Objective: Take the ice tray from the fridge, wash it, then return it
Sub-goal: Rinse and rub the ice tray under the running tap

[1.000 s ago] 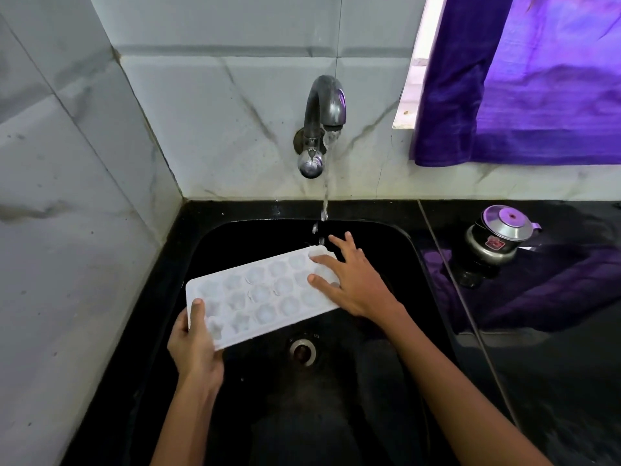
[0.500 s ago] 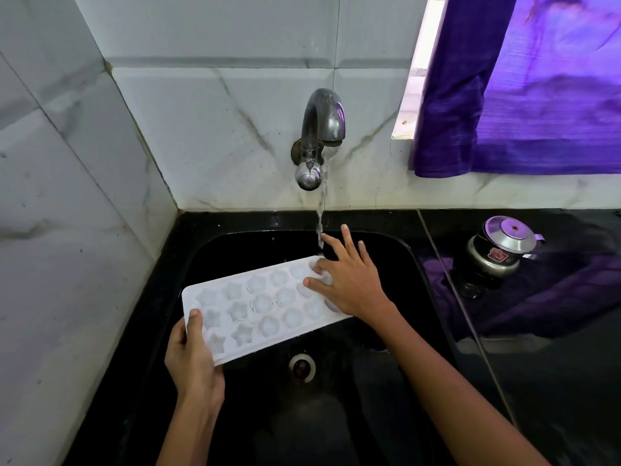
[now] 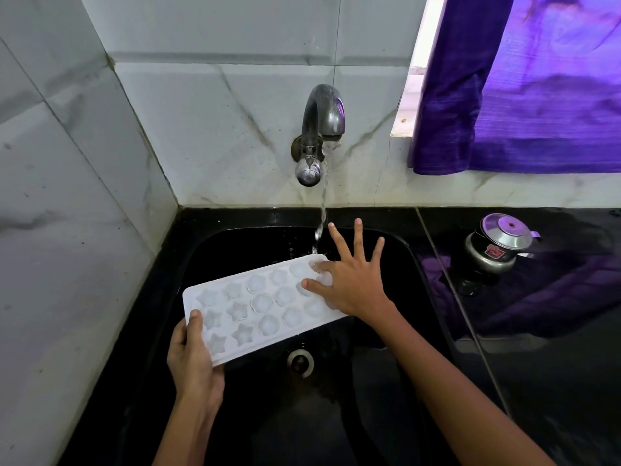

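Note:
A white ice tray (image 3: 255, 307) with star and flower moulds is held flat over the black sink (image 3: 400, 250). My left hand (image 3: 193, 361) grips its near left corner, thumb on top. My right hand (image 3: 353, 280) lies on the tray's far right end with fingers spread and straight, the thumb resting on the moulds. Water runs from the metal tap (image 3: 319, 129) and strikes the tray's far right corner, just left of my right hand.
The sink's drain (image 3: 300, 361) lies below the tray. A small metal pot with a lid (image 3: 497, 247) stands on the black counter at the right. A purple curtain (image 3: 524, 82) hangs above it. Tiled walls close off the left and back.
My right hand has slid to the tray's far right end and its fingers have spread wider. The water stream now falls stronger on the tray's corner. The left hand keeps its hold.

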A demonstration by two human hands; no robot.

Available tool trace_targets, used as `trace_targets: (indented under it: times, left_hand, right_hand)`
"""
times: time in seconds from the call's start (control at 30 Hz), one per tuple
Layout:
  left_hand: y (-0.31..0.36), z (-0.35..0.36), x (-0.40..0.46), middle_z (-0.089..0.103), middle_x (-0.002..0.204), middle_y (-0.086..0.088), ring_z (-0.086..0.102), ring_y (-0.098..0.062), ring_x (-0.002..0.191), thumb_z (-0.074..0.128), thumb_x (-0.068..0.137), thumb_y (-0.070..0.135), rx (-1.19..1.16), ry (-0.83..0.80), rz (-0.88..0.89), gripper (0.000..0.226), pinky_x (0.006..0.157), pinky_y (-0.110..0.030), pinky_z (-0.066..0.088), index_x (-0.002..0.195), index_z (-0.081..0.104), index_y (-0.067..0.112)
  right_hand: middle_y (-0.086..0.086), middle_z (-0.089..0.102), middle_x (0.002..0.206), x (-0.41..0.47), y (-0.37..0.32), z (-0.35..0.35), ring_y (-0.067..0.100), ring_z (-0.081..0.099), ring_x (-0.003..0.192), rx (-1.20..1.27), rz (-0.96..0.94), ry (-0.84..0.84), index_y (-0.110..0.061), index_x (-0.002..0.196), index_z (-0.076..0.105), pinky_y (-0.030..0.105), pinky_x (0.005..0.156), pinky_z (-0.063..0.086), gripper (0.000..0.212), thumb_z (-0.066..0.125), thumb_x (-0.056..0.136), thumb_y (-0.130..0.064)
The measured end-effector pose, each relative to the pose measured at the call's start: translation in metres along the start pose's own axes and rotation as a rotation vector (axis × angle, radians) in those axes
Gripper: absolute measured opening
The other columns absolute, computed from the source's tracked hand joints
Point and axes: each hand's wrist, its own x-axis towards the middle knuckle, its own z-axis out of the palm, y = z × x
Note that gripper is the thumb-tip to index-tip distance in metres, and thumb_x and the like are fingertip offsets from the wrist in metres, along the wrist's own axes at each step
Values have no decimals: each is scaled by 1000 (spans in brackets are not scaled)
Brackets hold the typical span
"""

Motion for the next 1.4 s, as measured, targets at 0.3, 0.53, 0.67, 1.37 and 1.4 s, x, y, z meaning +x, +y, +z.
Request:
trace_targets:
  times: [0.3,0.53,0.67,1.37,1.4]
  left_hand:
    - [-3,0,-1,68,92,1,67,-15,75,53,96,29,-5,-17,-14,11,45,-23,54,92,61,23]
    - [0,0,0,68,93,2,68,-14,75,53,96,31,-8,-21,-17,12,47,-23,55,91,62,24]
    - [-1,-3,1,68,94,1,67,-15,76,52,97,30,-8,-21,-27,13,47,-24,56,91,62,23]
    - [-7,1,-10,67,94,3,66,-16,84,53,96,31,-26,72,8,20,56,-27,58,110,60,19]
    - [-7,1,-11,67,94,4,66,-16,84,53,96,31,-21,68,11,20,56,-27,58,110,60,19]
  right_hand:
    - [-6,-8,160,1,-2,-10,32,-33,138,79,95,59,-36,103,70,70,103,-12,56,52,69,-78]
    - [-6,-9,160,4,-7,-7,32,-34,138,101,63,39,-35,105,70,72,102,-14,51,52,75,-72]
    - [-7,-12,159,6,-4,-9,32,-36,137,207,27,21,-36,107,68,71,100,-15,47,58,74,-68]
    - [-5,-6,159,-15,8,18,27,-27,141,239,-70,6,-38,124,55,53,110,-20,76,26,71,-83]
    - [-6,-1,159,-14,8,15,27,-24,142,205,-57,33,-36,116,61,53,111,-19,64,36,75,-79]
